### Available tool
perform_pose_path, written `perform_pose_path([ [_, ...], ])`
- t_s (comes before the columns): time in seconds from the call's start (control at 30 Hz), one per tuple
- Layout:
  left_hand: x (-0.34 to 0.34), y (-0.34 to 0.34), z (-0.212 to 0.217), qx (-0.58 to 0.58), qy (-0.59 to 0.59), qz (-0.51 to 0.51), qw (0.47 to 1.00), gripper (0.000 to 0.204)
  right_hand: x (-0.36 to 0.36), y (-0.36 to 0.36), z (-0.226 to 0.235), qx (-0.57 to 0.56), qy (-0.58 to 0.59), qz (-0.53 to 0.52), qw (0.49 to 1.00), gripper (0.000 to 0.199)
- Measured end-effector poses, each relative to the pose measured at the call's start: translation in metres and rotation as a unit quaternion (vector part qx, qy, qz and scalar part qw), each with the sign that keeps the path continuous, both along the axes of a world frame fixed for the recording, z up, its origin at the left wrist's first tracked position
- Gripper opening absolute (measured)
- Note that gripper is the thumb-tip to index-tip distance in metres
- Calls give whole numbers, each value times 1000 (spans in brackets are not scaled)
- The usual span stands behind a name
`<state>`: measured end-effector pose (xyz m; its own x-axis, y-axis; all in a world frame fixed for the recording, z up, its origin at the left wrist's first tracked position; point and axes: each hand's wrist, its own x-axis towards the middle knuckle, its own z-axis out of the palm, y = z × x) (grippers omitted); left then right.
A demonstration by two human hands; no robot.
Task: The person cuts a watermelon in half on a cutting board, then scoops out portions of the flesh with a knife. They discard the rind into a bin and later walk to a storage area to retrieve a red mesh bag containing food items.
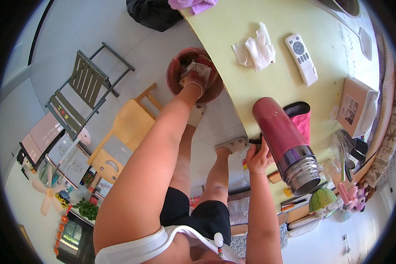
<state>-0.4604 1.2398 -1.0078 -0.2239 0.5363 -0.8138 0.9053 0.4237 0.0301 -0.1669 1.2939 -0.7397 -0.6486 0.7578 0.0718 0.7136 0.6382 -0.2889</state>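
Stretching rightward, the yellow-green worktop (233, 48) backs a maroon flask (280, 134), long axis slanting, open mouth (306, 185) facing lower right; a red bin (170, 72) surrounds the left hand (195, 81); the right hand (258, 159) adjoins the flask. I cannot tell either grip.

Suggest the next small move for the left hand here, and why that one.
Probably release the pale, crumpled, paper-like wad into the round red bin: the left hand is already over the bin's opening, with the wad against it, so little further reaching seems needed. Whether the wad is actually gripped is hard to tell.
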Motion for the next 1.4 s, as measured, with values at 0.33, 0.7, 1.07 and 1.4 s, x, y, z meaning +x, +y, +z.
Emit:
perform_pose_path([
  [0.33, 31, -22, 159, 267, -73, 55, 959, 27, 17, -5, -7, -3, -22, -23, 999, 47],
  [0.7, 23, -6, 126, 353, -58, 202, 911, 34, 18, -6, -15, 6, -57, -33, 998, 49],
  [1.07, -14, 32, 257, 173, -534, 747, 355, 60, 9, 8, 3, 12, -2, -30, 999, 44],
  [1.4, 5, 23, 316, 194, -684, 674, 203, 74, 10, 7, 6, 5, 41, -54, 998, 43],
])
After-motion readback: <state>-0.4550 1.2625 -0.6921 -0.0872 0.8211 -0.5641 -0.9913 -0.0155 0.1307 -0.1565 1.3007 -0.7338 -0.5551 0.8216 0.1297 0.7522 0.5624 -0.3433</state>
